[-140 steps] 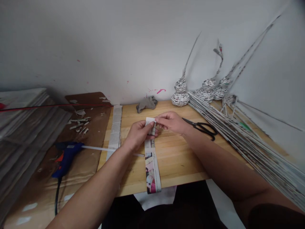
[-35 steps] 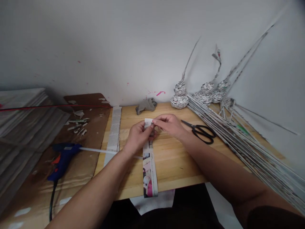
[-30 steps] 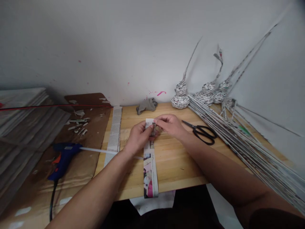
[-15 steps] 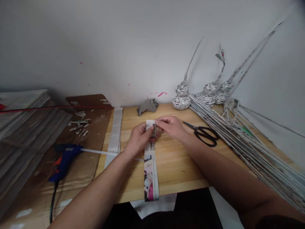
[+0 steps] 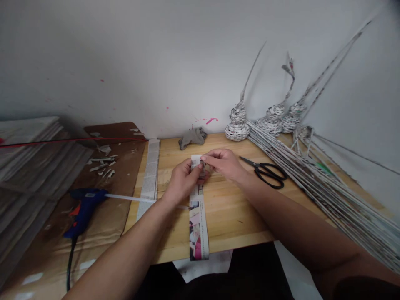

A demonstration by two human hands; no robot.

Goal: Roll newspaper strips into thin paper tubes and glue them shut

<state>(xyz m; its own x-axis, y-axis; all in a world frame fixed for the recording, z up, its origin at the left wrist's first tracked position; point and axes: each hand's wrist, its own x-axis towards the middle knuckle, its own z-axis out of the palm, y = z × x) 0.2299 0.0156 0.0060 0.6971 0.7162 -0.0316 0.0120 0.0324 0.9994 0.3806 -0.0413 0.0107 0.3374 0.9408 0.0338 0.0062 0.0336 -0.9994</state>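
Observation:
A long newspaper strip (image 5: 196, 225) runs from my fingers down over the table's front edge. My left hand (image 5: 184, 177) pinches its upper part, thumb on top and fingers underneath. At the top right corner of the strip, my right hand (image 5: 221, 162) holds it between thumb and fingers. Black-handled scissors (image 5: 268, 173) lie just right of my right hand. Left of my left hand, a stack of newspaper strips (image 5: 150, 171) lies on the table. Some of the fingers are hidden behind the strip.
A blue glue gun (image 5: 84, 212) with a long glue stick lies on cardboard (image 5: 115, 225) at left, beside piled newspaper (image 5: 28, 166). A grey rag (image 5: 192, 138) rests by the wall. Woven paper gourd shapes (image 5: 237, 125) and many rolled paper sticks (image 5: 300, 179) occupy the right side.
Both hands keep their grip on the strip and have barely shifted. The whole view has moved slightly; the things on the table lie as before.

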